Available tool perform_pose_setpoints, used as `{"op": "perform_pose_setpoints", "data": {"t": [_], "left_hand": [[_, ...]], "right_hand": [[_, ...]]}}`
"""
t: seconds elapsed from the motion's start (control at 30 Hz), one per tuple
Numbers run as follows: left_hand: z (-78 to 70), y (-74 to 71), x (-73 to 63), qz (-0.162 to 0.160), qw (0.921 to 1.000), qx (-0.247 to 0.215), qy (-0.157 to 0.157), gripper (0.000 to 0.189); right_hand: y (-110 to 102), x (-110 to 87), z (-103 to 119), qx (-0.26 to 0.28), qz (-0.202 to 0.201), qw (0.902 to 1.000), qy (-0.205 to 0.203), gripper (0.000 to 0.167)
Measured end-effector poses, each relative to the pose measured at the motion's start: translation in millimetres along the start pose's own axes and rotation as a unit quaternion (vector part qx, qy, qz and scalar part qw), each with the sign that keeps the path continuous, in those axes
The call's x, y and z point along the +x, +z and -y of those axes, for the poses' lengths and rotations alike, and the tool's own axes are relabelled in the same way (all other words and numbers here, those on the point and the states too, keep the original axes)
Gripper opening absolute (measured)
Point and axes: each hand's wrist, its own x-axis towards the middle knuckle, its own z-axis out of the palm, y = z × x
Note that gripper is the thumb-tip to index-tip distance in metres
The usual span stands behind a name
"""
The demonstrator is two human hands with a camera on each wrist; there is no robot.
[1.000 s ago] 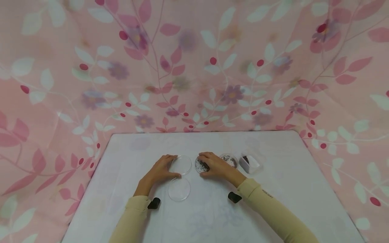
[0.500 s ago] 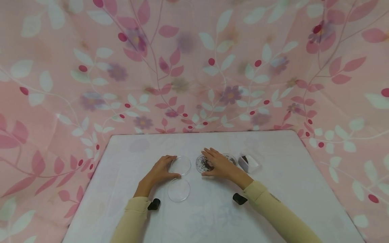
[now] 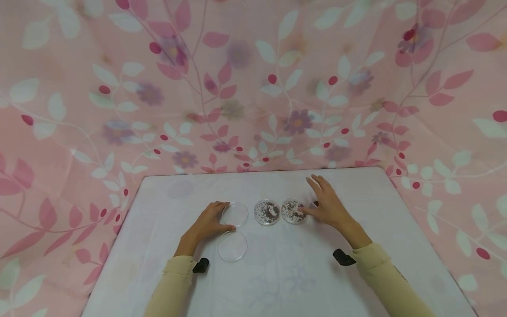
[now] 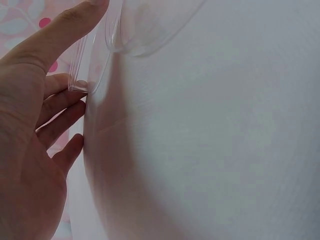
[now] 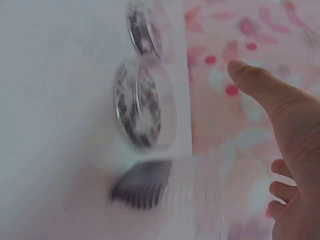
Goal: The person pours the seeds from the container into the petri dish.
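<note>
My left hand (image 3: 209,221) holds an empty clear petri dish (image 3: 240,215) by its left side, fingers at the far edge and thumb at the near edge. A second clear round dish (image 3: 233,247) lies just in front of it. Two petri dishes with dark and white bits, the left one (image 3: 266,212) and the right one (image 3: 291,210), stand side by side to the right. My right hand (image 3: 329,207) has its fingers spread above a clear ribbed container (image 5: 142,186) with dark contents, mostly hidden under the hand in the head view. The right thumb overlaps the right filled dish.
A white cloth covers the table (image 3: 277,281). Behind it and at both sides hangs a pink floral curtain (image 3: 253,88). A black wrist device (image 3: 201,265) sits under the left cuff and another black device (image 3: 343,257) under the right.
My right hand has let go of the left filled dish and moved right, over the clear container. Both filled dishes now show. The left hand stays on its dish.
</note>
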Motion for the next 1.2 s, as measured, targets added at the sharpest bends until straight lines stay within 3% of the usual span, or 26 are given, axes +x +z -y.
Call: {"op": "perform_pose_setpoints", "data": {"t": [0.1, 0.17, 0.3, 0.4, 0.57, 0.83, 1.2], "left_hand": [[-1.7, 0.5, -1.1, 0.001, 1.0, 0.003, -0.005, 0.09], [-2.1, 0.8, -1.9, 0.002, 0.9999, 0.008, -0.007, 0.091], [-2.4, 0.5, -2.0, -0.001, 0.9998, 0.016, -0.008, 0.091], [-2.7, 0.0, -1.6, 0.001, 0.9998, 0.02, -0.009, 0.091], [-3.9, -0.5, -2.0, 0.01, 0.9996, 0.021, -0.016, 0.091], [-6.2, 0.5, -1.2, 0.009, 0.9996, 0.018, -0.018, 0.092], [-6.9, -0.6, 1.5, 0.006, 0.9997, 0.018, -0.013, 0.092]], "right_hand": [[-6.7, -13.9, -18.7, 0.002, -0.044, 0.9986, 0.029, 0.108], [-8.2, -24.6, -29.7, 0.012, -0.054, 0.9966, 0.062, 0.111], [-6.5, -44.0, -45.6, 0.045, -0.025, 0.9888, 0.14, 0.12], [-1.2, -55.1, -53.6, 0.078, -0.003, 0.9823, 0.171, 0.125], [10.4, -65.5, -60.5, 0.132, -0.004, 0.9743, 0.182, 0.129], [21.3, -70.5, -62.7, 0.204, -0.019, 0.9549, 0.215, 0.122], [24.4, -70.3, -63.3, 0.221, -0.052, 0.9526, 0.203, 0.102]]}}
